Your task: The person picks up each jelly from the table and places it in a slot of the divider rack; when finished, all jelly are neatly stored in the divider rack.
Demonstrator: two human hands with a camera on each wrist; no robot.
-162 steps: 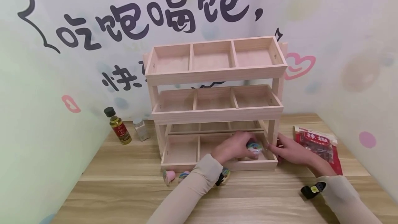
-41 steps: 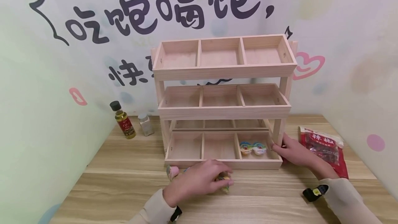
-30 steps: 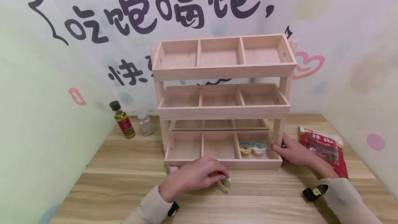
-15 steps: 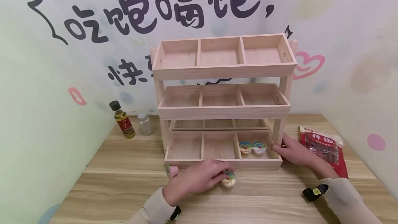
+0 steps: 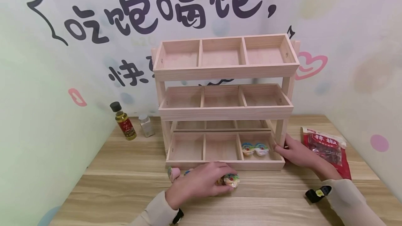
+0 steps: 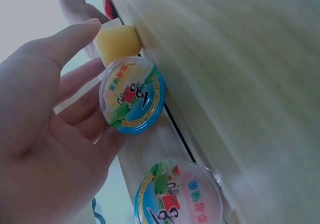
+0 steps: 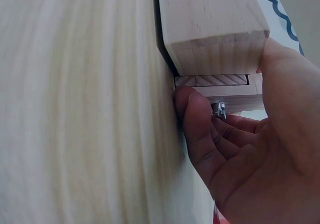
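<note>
Work step: the picking of jelly cups from the table (image 5: pixel 267 198) for the wooden rack (image 5: pixel 226 114) is judged to be in hand.
Left hand (image 5: pixel 203 181): thumb and fingers are set parted around the rightmost jelly cup (image 5: pixel 231 181); whether it is firmly pinched cannot be told.
Right hand (image 5: pixel 296 152): its fingers are curled at the right end of the bottom tray (image 5: pixel 260 165), by which the rack appears to be held; a metal bolt (image 7: pixel 218 110) is seen just beside the thumb.
Cups stowed: two, side by side in the right compartment (image 5: pixel 255 137) of the bottom tray.
Cups on table: the rightmost cup is in front of the tray; a pink jelly cup (image 5: pixel 174 173) lies tilted near the tray's left end; others are partly hidden by the left hand.
Next move: a secure pinch is judged to be called for, then a lift over the tray's front board without its neighbours being knocked.
Cup lids: coloured Chinese characters are borne by the yellow-and-blue lid (image 6: pixel 132 95) and the pink-and-blue lid (image 6: pixel 180 198), over a red block; brand not read with certainty.
Red packet (image 5: pixel 326 153): 辣椒 (chilli) is read.
Oil bottle (image 5: pixel 126 125): red label, script illegible.
Small jar (image 5: pixel 147 127): no writing made out.
Wall lettering (image 5: pixel 188 0): 吃饱喝饱 is read; below it 快, the remainder hidden by the rack.
</note>
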